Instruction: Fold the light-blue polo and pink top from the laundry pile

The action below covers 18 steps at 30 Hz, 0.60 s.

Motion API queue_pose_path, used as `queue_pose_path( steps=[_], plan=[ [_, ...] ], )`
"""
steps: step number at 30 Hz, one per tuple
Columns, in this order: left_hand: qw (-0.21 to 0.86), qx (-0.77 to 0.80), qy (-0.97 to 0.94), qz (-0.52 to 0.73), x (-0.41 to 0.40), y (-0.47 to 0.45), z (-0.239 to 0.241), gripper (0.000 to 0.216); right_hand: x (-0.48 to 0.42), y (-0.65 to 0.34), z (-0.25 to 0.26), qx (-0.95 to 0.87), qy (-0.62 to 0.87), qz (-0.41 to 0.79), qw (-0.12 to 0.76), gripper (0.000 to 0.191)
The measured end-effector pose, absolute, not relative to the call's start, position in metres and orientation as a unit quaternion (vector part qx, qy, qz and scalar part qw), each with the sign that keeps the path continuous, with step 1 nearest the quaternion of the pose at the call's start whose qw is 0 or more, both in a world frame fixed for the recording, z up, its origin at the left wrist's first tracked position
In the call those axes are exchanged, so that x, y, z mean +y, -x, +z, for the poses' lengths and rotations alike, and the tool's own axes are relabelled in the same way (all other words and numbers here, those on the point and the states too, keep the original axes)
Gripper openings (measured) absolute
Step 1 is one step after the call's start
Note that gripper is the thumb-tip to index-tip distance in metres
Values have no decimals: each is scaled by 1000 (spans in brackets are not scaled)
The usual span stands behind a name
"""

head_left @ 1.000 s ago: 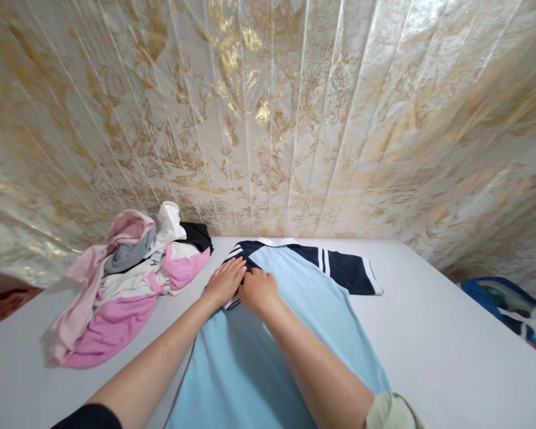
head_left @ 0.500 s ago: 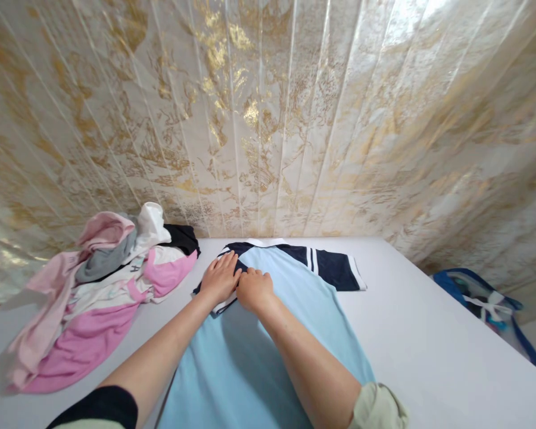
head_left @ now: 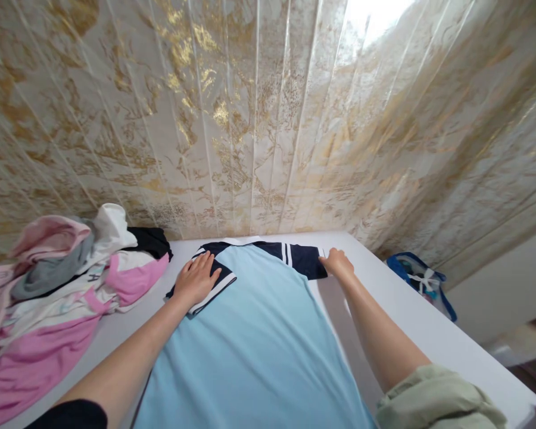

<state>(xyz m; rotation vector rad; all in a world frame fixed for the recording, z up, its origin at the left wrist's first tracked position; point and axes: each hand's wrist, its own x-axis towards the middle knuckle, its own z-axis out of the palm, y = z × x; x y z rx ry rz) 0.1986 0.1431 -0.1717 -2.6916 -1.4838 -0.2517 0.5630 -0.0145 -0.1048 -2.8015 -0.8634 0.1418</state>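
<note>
A light blue shirt [head_left: 254, 339] with navy, white-striped sleeves lies spread on the white table [head_left: 411, 316]. My left hand [head_left: 197, 279] lies flat, fingers stretched out, on the folded-in left sleeve [head_left: 214, 285]. My right hand [head_left: 338, 263] is at the outer end of the right sleeve [head_left: 304, 260], its fingers curled onto the cuff. The shirt's collar end points toward the wall.
A heap of pink, white, grey and black clothes [head_left: 58, 280] lies on the table's left side. A gold-patterned white wall [head_left: 259, 119] backs the table. A blue bag [head_left: 422, 280] sits on the floor beyond the right table edge.
My right hand has left the left sleeve and moved right to the end of the right sleeve. My left hand stays on the left sleeve. The view has swung to the right.
</note>
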Motion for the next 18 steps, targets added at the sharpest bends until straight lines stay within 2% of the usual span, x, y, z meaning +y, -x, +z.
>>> queue_pose_path(
  steps=[7, 14, 16, 18],
  plan=[
    [31, -491, 868, -61, 140, -201, -166, 66, -5, -596, -139, -279, 941, 123, 149, 36],
    [35, -494, 868, -49, 140, -200, -166, 66, 0, -597, -140, -286, 923, 123, 225, 8],
    [37, -492, 868, -53, 141, -201, -166, 66, -3, -594, -138, -294, 915, 105, 253, 13],
    [35, -492, 868, -59, 141, -201, -167, 66, -4, -588, -132, -304, 908, 85, 276, 30]
  ],
)
